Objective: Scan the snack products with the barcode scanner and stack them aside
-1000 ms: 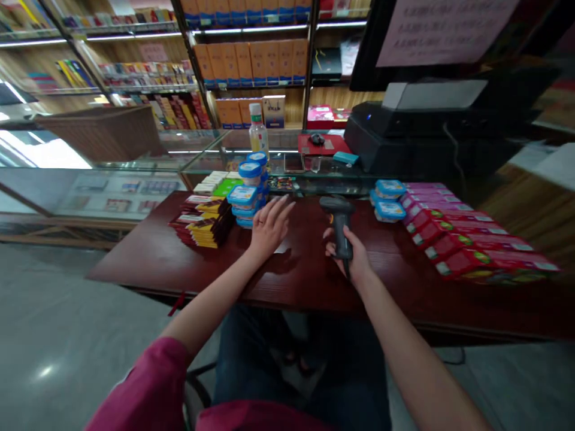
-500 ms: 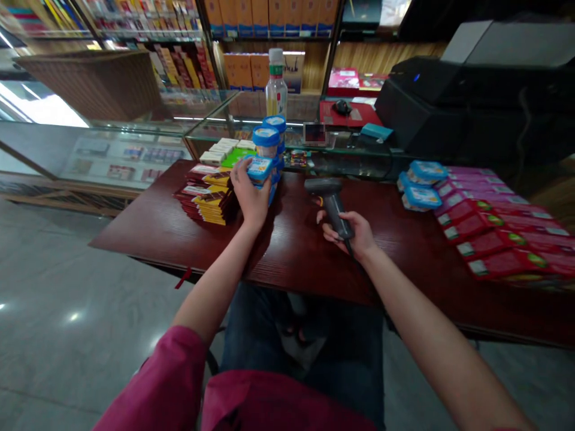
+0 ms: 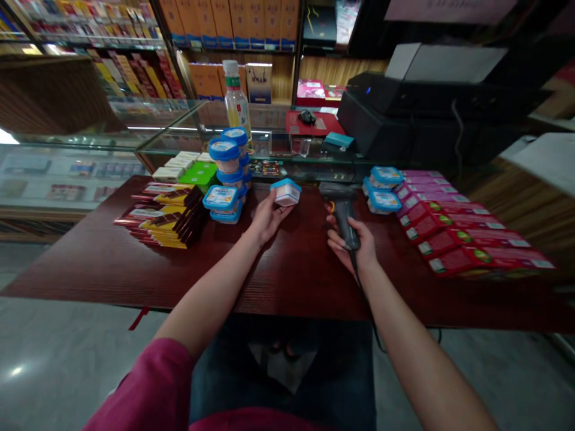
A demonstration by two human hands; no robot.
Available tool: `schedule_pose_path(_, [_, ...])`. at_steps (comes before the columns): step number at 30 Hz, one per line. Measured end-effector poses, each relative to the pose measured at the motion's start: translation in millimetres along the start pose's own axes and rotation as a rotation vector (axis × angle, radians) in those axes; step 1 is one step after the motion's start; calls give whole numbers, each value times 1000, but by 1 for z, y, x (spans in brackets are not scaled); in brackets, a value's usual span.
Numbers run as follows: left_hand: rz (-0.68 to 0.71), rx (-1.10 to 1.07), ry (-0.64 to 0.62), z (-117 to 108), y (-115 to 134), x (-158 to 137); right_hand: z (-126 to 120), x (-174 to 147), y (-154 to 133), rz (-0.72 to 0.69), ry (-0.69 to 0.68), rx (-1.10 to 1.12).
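My left hand [image 3: 269, 218] is closed round a small plastic tub [image 3: 286, 193] with a blue lid, holding it tilted above the dark red wooden table [image 3: 287, 269]. In my right hand [image 3: 354, 242] is a grey handheld barcode scanner [image 3: 344, 209], gripped by its handle with the head toward the tub. A cable runs down from the handle past my wrist. Left of the tub stand two square blue-lidded tubs [image 3: 222, 199], one on the other, and behind them stacks of round blue-lidded tubs [image 3: 223, 154]. Stacked chocolate bars [image 3: 164, 212] lie farther left.
At the right are more blue-lidded tubs [image 3: 384, 200] and rows of red packs [image 3: 471, 239] and pink packs [image 3: 431, 185]. A bottle [image 3: 236, 105] rises behind the round tubs. Beyond the table are a glass counter, a mouse [image 3: 307, 117] and a black machine [image 3: 404, 120].
My left hand has lifted a square tub off the stack and carried it right, toward the scanner. My right hand still holds the scanner. The view has turned somewhat to the right.
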State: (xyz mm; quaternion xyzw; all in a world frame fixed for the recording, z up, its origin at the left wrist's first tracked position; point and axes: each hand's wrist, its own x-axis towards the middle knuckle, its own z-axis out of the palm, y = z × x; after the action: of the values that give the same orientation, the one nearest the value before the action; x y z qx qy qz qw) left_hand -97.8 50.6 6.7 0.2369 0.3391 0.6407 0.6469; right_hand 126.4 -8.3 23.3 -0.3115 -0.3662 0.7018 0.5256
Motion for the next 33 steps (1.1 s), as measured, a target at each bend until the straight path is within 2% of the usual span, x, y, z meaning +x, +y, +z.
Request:
schedule_pose_path(4, [-88, -84, 55, -10, 1, 10, 5, 1, 4, 88, -85, 49])
schedule_pose_path(8, [-122, -125, 67, -7, 4, 13, 9, 3, 8, 127, -144, 32])
schedule_pose_path(12, [-134, -110, 74, -2, 2, 14, 10, 4, 8, 102, -142, 29])
schedule_pose_path(18, [-41, 30, -36, -10, 1, 6, 7, 7, 0, 15, -123, 32])
schedule_pose_path(20, [8, 158, -112, -13, 0, 3, 4, 7, -3, -32, -98, 14])
schedule_pose_path(22, [136, 391, -190, -15, -3, -2, 0, 6, -7, -74, -66, 8])
schedule_pose_path(26, [591, 1039, -265, -12, -11, -16, -11, 2, -13, -121, -6, 31])
schedule_pose_path(28, [743, 1233, -326, -10, -14, -25, -20, 0, -15, -123, 13, 41])
schedule_pose_path(30, [789, 1321, -442, -9, -15, -33, -31, -4, -19, -118, 27, 29])
schedule_pose_path(33, [740, 1383, -611, -9, -13, -39, -55, -16, -29, -117, 32, -41])
